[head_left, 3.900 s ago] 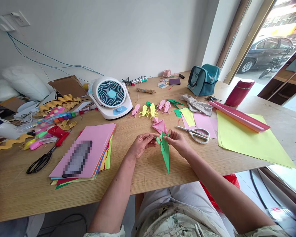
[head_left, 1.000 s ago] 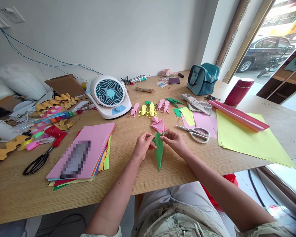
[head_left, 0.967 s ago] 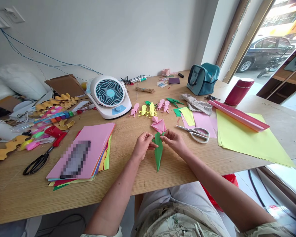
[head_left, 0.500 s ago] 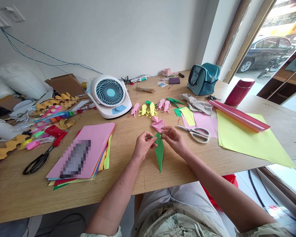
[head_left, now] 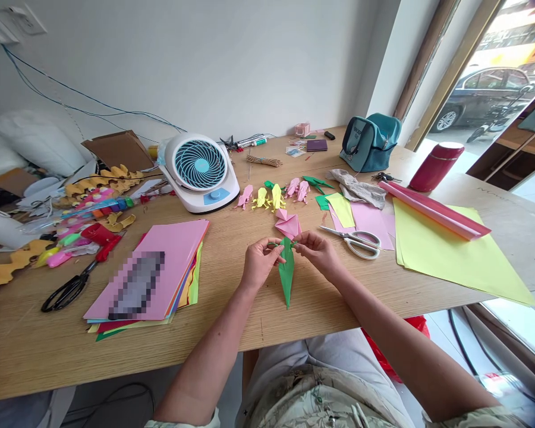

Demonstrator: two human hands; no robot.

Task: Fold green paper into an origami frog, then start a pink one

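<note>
Green paper (head_left: pixel 286 276), folded long and thin, is held in front of the person, over the near part of the table (head_left: pixel 223 324). Its sharp end points down toward the person. The left hand (head_left: pixel 259 261) pinches it near the top on one side, with thumb and finger closed on it. The right hand (head_left: pixel 320 252) pinches the other side of the top in the same way. The small folds under the fingers are hard to see, and the low tip may or may not touch the wood.

Just past the hands lies a folded pink paper (head_left: pixel 289 226). Behind that are little folded shapes: a pink one (head_left: pixel 245 197) on the left, two yellow ones (head_left: pixel 276 198) in the middle, and two more pink ones (head_left: pixel 303 191) to the right. The white scissors (head_left: pixel 363 243) lie near the right hand, partly on a pink sheet (head_left: pixel 374 223). Farther right, a pink roll (head_left: pixel 432 209) rests on a big yellow sheet (head_left: pixel 455 255). A paper pile (head_left: pixel 178 249) sits well to the left, with a fan (head_left: pixel 200 166) behind it.
</note>
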